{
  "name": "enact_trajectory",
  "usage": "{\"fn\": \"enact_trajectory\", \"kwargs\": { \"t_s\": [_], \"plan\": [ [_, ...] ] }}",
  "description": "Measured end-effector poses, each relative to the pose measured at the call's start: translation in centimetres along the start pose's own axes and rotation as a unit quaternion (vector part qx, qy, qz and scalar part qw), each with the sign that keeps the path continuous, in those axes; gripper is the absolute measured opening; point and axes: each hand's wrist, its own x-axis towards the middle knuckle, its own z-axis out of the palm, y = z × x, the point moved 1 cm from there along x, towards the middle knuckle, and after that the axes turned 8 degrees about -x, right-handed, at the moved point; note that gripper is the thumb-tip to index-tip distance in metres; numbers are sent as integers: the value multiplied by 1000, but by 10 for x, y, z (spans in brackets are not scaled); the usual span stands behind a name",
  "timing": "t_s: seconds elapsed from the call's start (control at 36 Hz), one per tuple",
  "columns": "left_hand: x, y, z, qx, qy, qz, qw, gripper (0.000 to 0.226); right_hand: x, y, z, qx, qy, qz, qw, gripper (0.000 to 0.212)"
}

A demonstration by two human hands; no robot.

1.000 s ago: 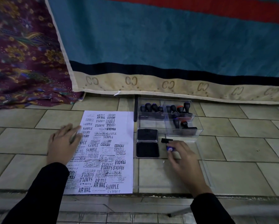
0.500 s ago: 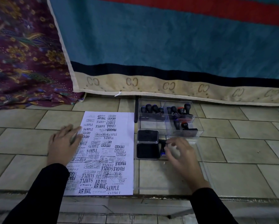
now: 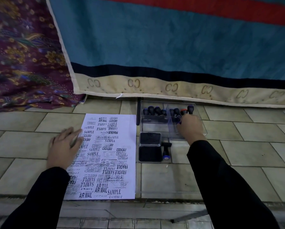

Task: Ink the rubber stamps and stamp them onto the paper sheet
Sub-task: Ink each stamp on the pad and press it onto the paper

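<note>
My left hand point(image 3: 62, 147) lies flat-fingered on the paper sheet point(image 3: 115, 156); my right hand point(image 3: 190, 128), at two o'clock, is among the rubber stamps point(image 3: 155, 110), and I cannot tell its grip.

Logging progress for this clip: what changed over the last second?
The right hand let go of the stamp, now lying beside the ink pad, and moved forward into the clear box of stamps; whether it holds one yet is unclear. The left hand stayed flat on the paper; ink pad unmoved.

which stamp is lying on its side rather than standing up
The blue-tipped stamp just right of the open ink pad, its handle end toward the camera. The other stamps stand upright in the clear compartment box farther back.
</note>
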Motion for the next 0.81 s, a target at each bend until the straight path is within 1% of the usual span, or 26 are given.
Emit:
{"fn": "enact_trajectory", "kwargs": {
  "t_s": [0.14,0.28,0.39,0.5,0.58,0.69,0.81],
  "plan": [
    [0,0,0,4,-1,2,1000,58,1,-5,-1,-1,0,-10,1000,14],
    [-1,3,-1,7,-1,0,1000,56,-3,-8,-4,34,2,-18,999,14],
    [-1,3,-1,6,-1,-1,1000,55,-9,-4,-11,104,28,-29,994,21],
    [0,2,-1,9,-1,-2,1000,57,-21,-7,-18,161,84,-50,982,28],
    [0,1,-1,10,-3,-1,1000,58,-36,-12,-27,227,124,-59,964,29],
    [0,0,-1,9,-6,1,1000,56,-61,-19,-36,322,196,-92,922,24],
    [-1,2,-1,11,-9,-2,1000,54,-87,-29,-34,387,174,-126,897,22]
  ]
}}
